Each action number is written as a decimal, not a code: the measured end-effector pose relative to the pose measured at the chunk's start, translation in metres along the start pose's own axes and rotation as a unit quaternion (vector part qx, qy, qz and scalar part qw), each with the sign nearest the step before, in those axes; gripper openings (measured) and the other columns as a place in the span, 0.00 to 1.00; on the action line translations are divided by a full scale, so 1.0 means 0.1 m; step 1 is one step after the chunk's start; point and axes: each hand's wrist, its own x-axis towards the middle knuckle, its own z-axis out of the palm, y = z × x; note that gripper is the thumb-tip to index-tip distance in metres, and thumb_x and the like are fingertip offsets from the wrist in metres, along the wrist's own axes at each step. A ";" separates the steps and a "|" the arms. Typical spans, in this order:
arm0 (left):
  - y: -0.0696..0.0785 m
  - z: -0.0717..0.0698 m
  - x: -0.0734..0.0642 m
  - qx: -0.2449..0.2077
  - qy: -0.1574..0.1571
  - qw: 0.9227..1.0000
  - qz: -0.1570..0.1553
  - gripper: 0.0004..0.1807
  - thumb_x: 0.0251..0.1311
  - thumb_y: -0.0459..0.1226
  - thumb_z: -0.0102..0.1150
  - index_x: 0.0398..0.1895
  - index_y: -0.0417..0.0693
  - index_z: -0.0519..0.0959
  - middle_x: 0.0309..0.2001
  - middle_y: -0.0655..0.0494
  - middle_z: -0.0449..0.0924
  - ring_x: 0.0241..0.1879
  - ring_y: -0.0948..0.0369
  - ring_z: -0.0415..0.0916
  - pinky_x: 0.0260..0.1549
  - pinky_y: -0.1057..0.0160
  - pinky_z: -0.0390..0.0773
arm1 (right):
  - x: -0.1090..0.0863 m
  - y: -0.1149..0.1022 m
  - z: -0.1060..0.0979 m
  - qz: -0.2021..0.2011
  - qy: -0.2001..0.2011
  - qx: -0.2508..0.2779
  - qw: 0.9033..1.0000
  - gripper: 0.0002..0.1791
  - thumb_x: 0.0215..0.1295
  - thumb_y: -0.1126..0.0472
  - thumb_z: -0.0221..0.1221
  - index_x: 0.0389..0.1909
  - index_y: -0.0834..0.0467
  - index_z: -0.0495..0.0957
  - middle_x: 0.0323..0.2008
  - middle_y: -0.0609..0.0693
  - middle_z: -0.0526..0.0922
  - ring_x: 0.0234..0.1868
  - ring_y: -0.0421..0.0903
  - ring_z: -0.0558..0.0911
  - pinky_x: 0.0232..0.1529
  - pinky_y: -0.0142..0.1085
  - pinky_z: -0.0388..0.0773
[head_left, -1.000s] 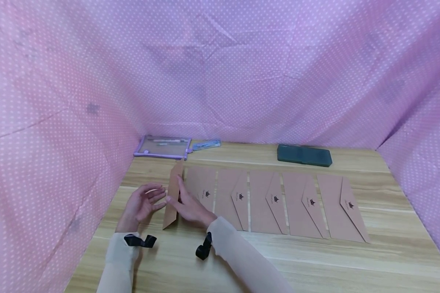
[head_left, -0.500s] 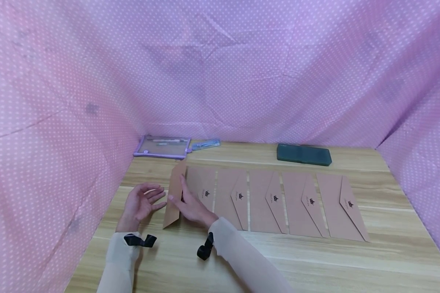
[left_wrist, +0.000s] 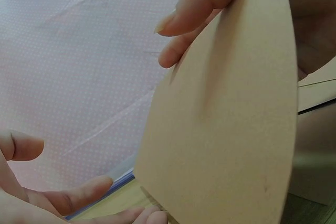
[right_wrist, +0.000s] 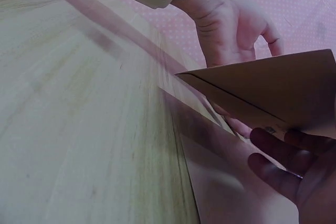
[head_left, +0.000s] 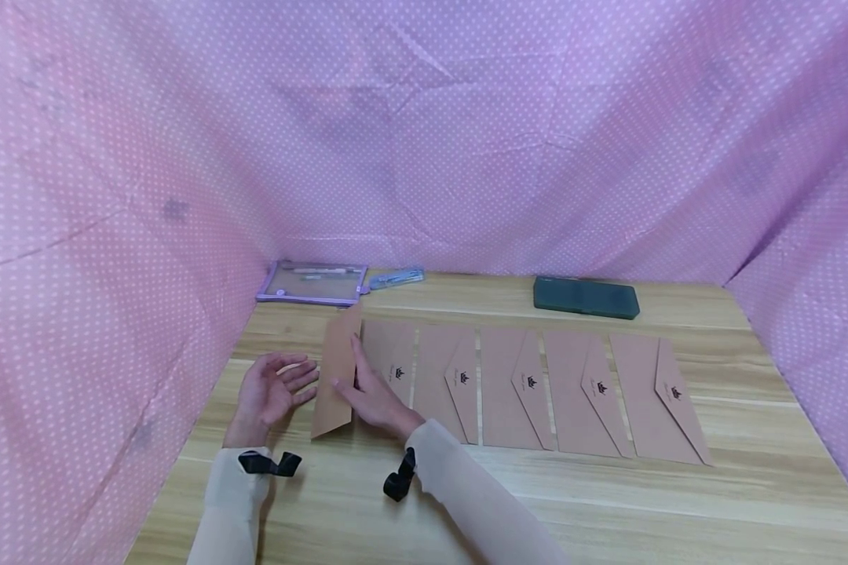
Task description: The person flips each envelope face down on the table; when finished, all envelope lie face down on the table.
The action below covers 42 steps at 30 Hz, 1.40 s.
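A brown kraft envelope [head_left: 336, 377] stands tilted up on its long edge at the left end of the row. My right hand [head_left: 378, 400] grips it, thumb on the left face and fingers on the other side. In the right wrist view the right fingers [right_wrist: 278, 156] lie against its printed flap side. My left hand [head_left: 272, 392] is just left of the envelope, palm turned toward it, fingers loosely bent and holding nothing. Whether the left fingertips touch the envelope's lower edge in the left wrist view I cannot tell.
Several flat kraft envelopes [head_left: 512, 392] with crown prints lie side by side to the right. At the back are a purple-edged clear zip pouch [head_left: 314, 286] with pens, a small blue packet [head_left: 397, 278] and a dark green case [head_left: 586, 298]. Pink dotted cloth [head_left: 424, 157] surrounds the table.
The held envelope has turned so its left face shows wider to the head camera. My right hand has shifted slightly right with it. The left hand has barely moved.
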 end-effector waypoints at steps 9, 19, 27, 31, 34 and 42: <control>0.02 -0.01 0.04 -0.006 -0.049 0.999 0.007 0.29 0.80 0.43 0.24 0.43 0.44 0.82 0.45 0.48 0.85 0.47 0.56 0.80 0.48 0.61 0.78 | -0.01 0.01 0.01 0.005 0.003 0.018 1.000 0.46 0.75 0.46 0.49 0.80 0.41 0.29 0.82 0.48 0.39 0.82 0.48 0.48 0.81 0.50 0.47; 0.02 -0.02 0.02 -0.054 -0.087 0.994 0.046 0.32 0.80 0.39 0.22 0.43 0.45 0.85 0.42 0.50 0.87 0.43 0.59 0.83 0.45 0.63 0.81 | 0.00 0.03 0.02 0.015 0.008 0.020 1.000 0.47 0.74 0.44 0.51 0.81 0.44 0.30 0.82 0.48 0.39 0.81 0.50 0.50 0.79 0.53 0.51; 0.00 -0.03 0.02 -0.028 -0.060 0.994 0.088 0.23 0.76 0.28 0.27 0.48 0.47 0.79 0.42 0.55 0.87 0.41 0.61 0.82 0.42 0.67 0.81 | 0.03 0.06 0.05 0.043 0.034 0.047 0.997 0.50 0.70 0.49 0.56 0.81 0.44 0.32 0.80 0.56 0.54 0.78 0.51 0.60 0.79 0.49 0.55; 0.00 -0.03 0.03 0.000 -0.028 0.995 0.094 0.21 0.75 0.26 0.32 0.50 0.48 0.78 0.43 0.60 0.85 0.40 0.65 0.80 0.40 0.70 0.80 | 0.03 0.07 0.05 0.045 0.040 0.065 0.996 0.51 0.70 0.52 0.56 0.81 0.48 0.31 0.75 0.57 0.66 0.68 0.52 0.75 0.69 0.47 0.71; 0.00 -0.04 0.03 0.026 0.007 0.994 0.104 0.21 0.71 0.22 0.37 0.49 0.49 0.79 0.43 0.62 0.82 0.40 0.69 0.78 0.40 0.74 0.79 | 0.02 0.05 0.05 0.047 0.046 0.066 0.996 0.50 0.70 0.54 0.56 0.81 0.51 0.32 0.70 0.57 0.71 0.57 0.47 0.81 0.57 0.40 0.80; 0.01 -0.09 0.01 0.074 0.036 0.990 0.111 0.27 0.60 0.14 0.48 0.46 0.55 0.82 0.38 0.64 0.87 0.34 0.71 0.83 0.36 0.76 0.82 | 0.02 0.01 0.05 0.059 0.068 0.061 0.994 0.47 0.68 0.62 0.59 0.81 0.54 0.42 0.61 0.56 0.77 0.38 0.39 0.78 0.36 0.29 0.78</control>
